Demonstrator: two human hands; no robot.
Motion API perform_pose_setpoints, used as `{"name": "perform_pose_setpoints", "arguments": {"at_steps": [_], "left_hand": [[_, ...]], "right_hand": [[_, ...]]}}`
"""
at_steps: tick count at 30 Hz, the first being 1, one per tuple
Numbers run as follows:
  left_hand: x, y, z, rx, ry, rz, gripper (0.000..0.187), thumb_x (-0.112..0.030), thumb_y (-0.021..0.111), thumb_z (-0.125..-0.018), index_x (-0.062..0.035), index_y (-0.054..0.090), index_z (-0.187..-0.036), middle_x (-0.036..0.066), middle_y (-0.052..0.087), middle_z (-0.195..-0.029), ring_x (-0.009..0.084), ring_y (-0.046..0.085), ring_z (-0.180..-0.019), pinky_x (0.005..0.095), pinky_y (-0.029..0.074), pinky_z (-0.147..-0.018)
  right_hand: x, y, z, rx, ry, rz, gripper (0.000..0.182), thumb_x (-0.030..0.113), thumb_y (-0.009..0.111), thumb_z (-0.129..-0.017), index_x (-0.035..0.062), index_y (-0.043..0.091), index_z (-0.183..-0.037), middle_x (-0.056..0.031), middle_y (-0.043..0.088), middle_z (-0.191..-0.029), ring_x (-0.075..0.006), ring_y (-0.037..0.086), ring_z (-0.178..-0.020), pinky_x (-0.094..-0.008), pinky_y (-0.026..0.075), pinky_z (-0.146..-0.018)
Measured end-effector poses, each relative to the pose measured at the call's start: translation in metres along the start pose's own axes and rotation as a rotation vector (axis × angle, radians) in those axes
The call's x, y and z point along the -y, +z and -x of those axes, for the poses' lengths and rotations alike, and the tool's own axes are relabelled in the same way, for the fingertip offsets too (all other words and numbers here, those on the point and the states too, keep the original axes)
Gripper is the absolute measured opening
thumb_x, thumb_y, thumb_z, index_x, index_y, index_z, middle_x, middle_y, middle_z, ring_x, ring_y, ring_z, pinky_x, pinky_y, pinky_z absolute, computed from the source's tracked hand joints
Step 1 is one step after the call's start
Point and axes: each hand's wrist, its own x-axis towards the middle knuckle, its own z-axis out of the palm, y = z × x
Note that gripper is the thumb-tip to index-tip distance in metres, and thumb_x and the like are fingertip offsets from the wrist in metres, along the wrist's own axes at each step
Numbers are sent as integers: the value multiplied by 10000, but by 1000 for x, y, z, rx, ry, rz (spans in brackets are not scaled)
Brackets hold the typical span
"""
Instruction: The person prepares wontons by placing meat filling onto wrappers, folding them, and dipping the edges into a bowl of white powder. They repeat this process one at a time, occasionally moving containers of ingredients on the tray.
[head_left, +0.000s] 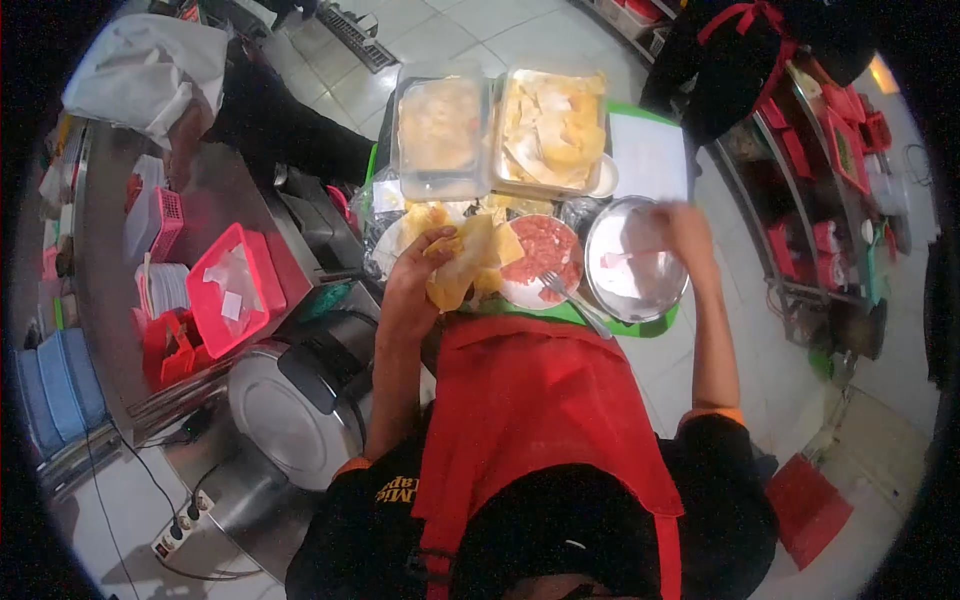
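My left hand (425,265) is closed on a thin yellowish wrapper sheet (465,262), held above more sheets at the left of the work surface. Over the right rim of a round metal bowl (622,285) is my right hand (685,235), blurred; its fingers are smeared and whatever they hold cannot be made out. Between the hands sits a plate of pink minced meat (540,248), with a fork (575,300) resting on it. Behind stand two clear containers, one with pale contents (440,130), the other heaped with yellowish sheets (550,125).
A green tray edge (658,325) shows under the bowl. To my left are a pink basket (240,290) and a large round-lidded pot (290,415). A person in dark clothes (720,70) stands at the back right; another person's arm (185,140) is at the upper left.
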Motion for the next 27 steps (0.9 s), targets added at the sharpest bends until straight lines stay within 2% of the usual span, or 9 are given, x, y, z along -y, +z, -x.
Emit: {"name": "perform_pose_setpoints", "arguments": {"at_steps": [3,6,9,13,15,19,21,24,27], "left_hand": [[3,-7,-1,-74,16,47,349,-126,553,-958,29,515,-1268,172,602,-1203,242,641,-1063,347,531,-913],[-3,-18,9,-144,86,118,324,-137,516,-985,25,532,-1264,152,613,-1198,224,641,-1059,344,515,-927],[-13,-46,23,-184,211,120,312,-152,489,-1009,25,542,-1260,132,622,-1196,210,638,-1059,339,511,-914],[-11,-67,44,-230,291,88,319,-181,477,-1033,31,540,-1262,127,636,-1175,207,635,-1064,323,498,-910],[-10,-66,46,-277,265,55,324,-180,488,-1029,37,536,-1264,131,632,-1178,205,629,-1077,320,502,-914],[8,-35,30,-138,230,123,337,-195,529,-1012,31,541,-1262,118,643,-1149,202,642,-1046,312,525,-881],[17,-7,14,-147,118,127,315,-210,596,-985,10,574,-1209,97,657,-1101,186,660,-973,301,545,-832],[24,19,-7,98,4,72,382,-269,605,-990,-8,545,-1262,90,649,-1096,179,659,-924,322,566,-766],[17,51,-8,143,-23,-27,341,-279,643,-967,-23,586,-1184,59,654,-1037,135,644,-889,289,542,-762]], "right_hand": [[19,6,-45,-149,-201,33,185,238,618,-883,151,732,-999,-136,674,-1005,-351,631,-1002,-464,526,-842],[27,42,-89,93,-132,153,273,329,616,-901,189,715,-1113,-118,585,-1259,-335,525,-1214,-565,451,-968],[40,55,-108,272,-50,276,337,395,590,-894,189,712,-1131,-119,568,-1294,-347,504,-1245,-584,439,-990],[28,45,-121,344,-274,294,385,429,542,-890,187,712,-1137,-147,598,-1243,-381,549,-1191,-555,480,-958],[-4,45,-121,44,-204,129,324,356,618,-868,138,721,-1086,-183,651,-1138,-393,596,-1101,-508,504,-905],[94,-44,-32,-349,-266,-295,233,148,681,-855,49,697,-1065,-172,690,-1023,-326,665,-934,-417,525,-831],[140,-56,3,-222,-433,-698,241,79,708,-830,18,690,-1062,-154,697,-1000,-294,675,-910,-366,523,-833],[195,-78,38,-191,-811,-690,304,50,697,-802,39,654,-1103,-128,669,-1046,-322,596,-1032,-409,469,-918],[202,-77,44,-190,-863,-595,305,58,699,-794,37,648,-1094,-121,666,-1026,-317,581,-1042,-417,462,-916]]}}
